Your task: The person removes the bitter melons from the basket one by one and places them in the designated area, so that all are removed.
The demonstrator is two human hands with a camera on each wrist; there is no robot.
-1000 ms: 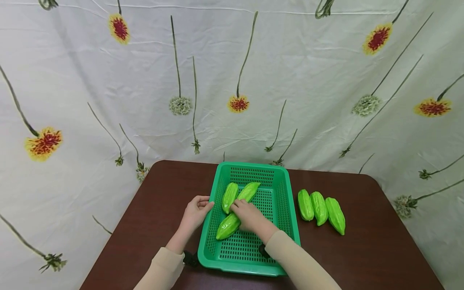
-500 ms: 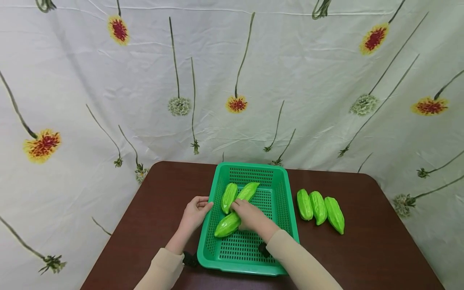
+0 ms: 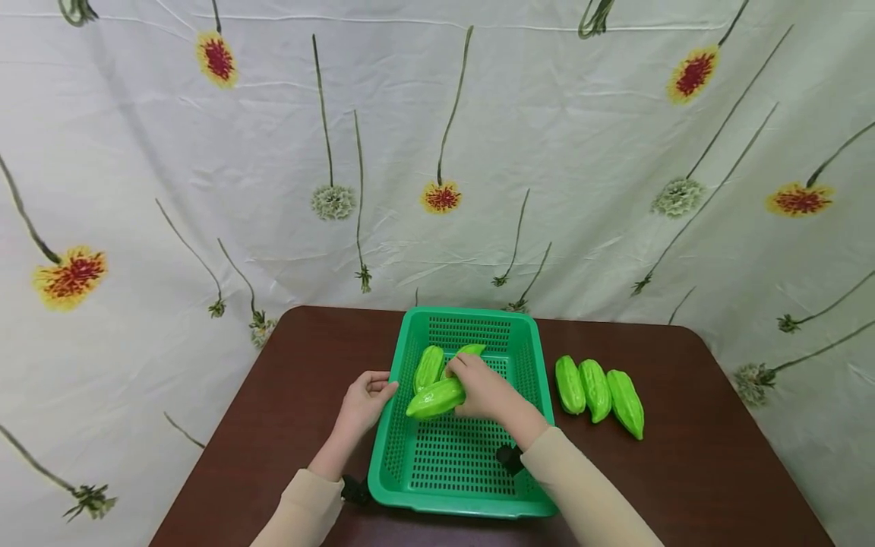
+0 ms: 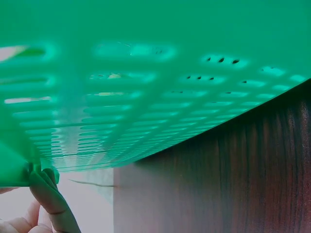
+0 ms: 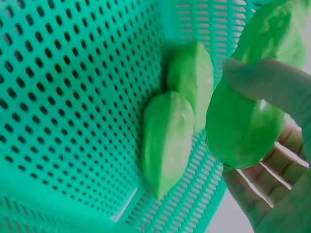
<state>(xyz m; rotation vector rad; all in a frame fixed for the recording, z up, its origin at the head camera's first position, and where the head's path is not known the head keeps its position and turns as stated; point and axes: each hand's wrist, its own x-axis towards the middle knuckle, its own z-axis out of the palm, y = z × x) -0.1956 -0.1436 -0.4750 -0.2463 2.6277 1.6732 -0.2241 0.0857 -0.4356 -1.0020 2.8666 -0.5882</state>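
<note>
Right hand [image 3: 487, 389] is gripping a green gourd [image 3: 432, 400], partly closed, thumb on one side, fingers opposite. Gourd is sticking out to that hand's left, over the green basket [image 3: 472, 506]. Two other gourds [image 3: 428, 366] are lying in the basket, just beyond the gripped one. Left hand [image 3: 362, 403] is pinching the basket's left rim. Three outside gourds [image 3: 595, 390] are lying side by side on the desk [image 3: 690, 471], right of the basket.

Looks like a dark wood-grain table [image 3: 711, 463]; carries a green basket [image 3: 465, 503] near centre, three green gourds [image 3: 595, 389] to its right.
</note>
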